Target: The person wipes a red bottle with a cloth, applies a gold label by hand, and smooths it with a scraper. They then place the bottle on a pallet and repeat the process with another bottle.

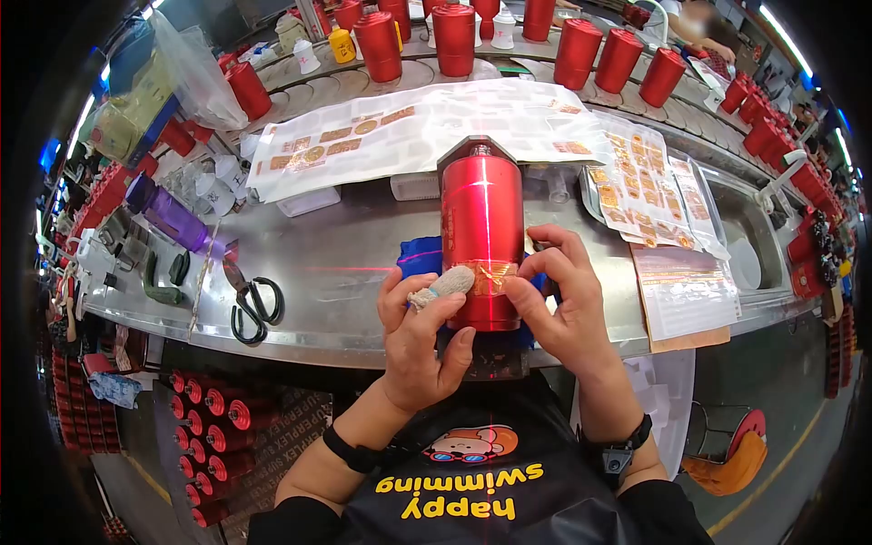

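A glossy red bottle lies on its side in front of me, its neck against a dark angular stop and blue cloth beneath it. A gold sticker sits across its lower part. My left hand is at the left side, fingers apart; its index finger, wearing a whitish cloth finger cover, presses on the sticker's left end. On the right, my right hand pinches the sticker's right edge between thumb and index finger. A red laser line runs along the bottle and across the table.
Black-handled scissors and a purple bottle lie left on the steel table. Sticker sheets lie at the back and right, near a sink. Red bottles stand on the conveyor behind. Another person is at far right.
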A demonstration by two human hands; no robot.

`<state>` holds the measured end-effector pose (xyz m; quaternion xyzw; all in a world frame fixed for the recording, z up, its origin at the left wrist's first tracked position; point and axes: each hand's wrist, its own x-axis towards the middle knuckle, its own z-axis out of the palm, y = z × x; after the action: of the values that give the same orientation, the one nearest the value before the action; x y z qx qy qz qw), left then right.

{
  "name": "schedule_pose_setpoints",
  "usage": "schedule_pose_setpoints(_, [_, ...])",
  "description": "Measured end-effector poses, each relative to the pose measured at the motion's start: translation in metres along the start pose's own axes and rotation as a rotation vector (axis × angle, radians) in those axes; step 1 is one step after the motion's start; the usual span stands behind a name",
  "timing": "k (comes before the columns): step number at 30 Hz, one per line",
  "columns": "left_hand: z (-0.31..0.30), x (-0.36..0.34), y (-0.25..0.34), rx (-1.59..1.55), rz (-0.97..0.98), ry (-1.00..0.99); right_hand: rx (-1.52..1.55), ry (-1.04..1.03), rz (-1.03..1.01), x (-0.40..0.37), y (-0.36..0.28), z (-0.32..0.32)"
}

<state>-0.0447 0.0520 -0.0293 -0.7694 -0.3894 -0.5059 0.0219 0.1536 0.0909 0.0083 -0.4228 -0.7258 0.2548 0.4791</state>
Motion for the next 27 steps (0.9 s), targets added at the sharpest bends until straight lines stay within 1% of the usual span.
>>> schedule_pose_setpoints(5, [0.002, -0.002, -0.001, -0.03, -0.027, 0.026, 0.118, 0.017, 0.009, 0.0, -0.006, 0.004])
schedule_pose_setpoints(8, [0.002, -0.002, 0.0, -0.025, -0.025, 0.02, 0.019, 0.045, -0.035, 0.0, 0.001, 0.003])
schedule_pose_setpoints(10, [0.003, 0.0, 0.001, -0.023, -0.028, 0.019, 0.023, 0.052, -0.026, -0.001, 0.005, 0.002])
schedule_pose_setpoints(14, [-0.002, 0.01, 0.008, 0.105, 0.022, -0.106, 0.037, 0.053, 0.026, -0.005, 0.014, -0.001])
schedule_pose_setpoints(16, [-0.003, 0.02, 0.016, 0.214, 0.053, -0.2, 0.054, 0.13, -0.019, -0.008, 0.025, -0.001])
schedule_pose_setpoints(17, [-0.001, 0.021, 0.019, 0.245, 0.083, -0.215, 0.06, 0.168, -0.042, -0.009, 0.031, -0.002])
schedule_pose_setpoints(18, [0.002, 0.023, 0.021, 0.275, 0.114, -0.228, 0.086, 0.154, 0.032, -0.012, 0.033, -0.004])
schedule_pose_setpoints(21, [0.015, 0.023, 0.02, 0.351, 0.215, -0.239, 0.383, 0.244, 0.191, -0.013, 0.021, -0.008])
schedule_pose_setpoints(22, [0.021, 0.025, 0.02, 0.363, 0.249, -0.224, 0.373, 0.26, 0.173, -0.012, 0.018, -0.009])
schedule_pose_setpoints(23, [0.023, 0.026, 0.021, 0.374, 0.282, -0.209, 0.298, 0.235, 0.16, -0.011, 0.019, -0.012])
schedule_pose_setpoints(24, [0.021, 0.027, 0.023, 0.31, 0.26, -0.244, 0.222, 0.209, 0.147, -0.012, 0.02, -0.018])
schedule_pose_setpoints(25, [0.018, 0.023, 0.023, 0.256, 0.207, -0.225, 0.147, 0.183, 0.133, -0.012, 0.022, -0.021])
schedule_pose_setpoints(26, [0.014, 0.016, 0.021, 0.203, 0.152, -0.208, 0.095, 0.218, 0.07, -0.007, 0.023, -0.019])
schedule_pose_setpoints(27, [0.01, 0.011, 0.018, 0.15, 0.1, -0.194, 0.029, 0.176, -0.012, -0.004, 0.02, -0.015])
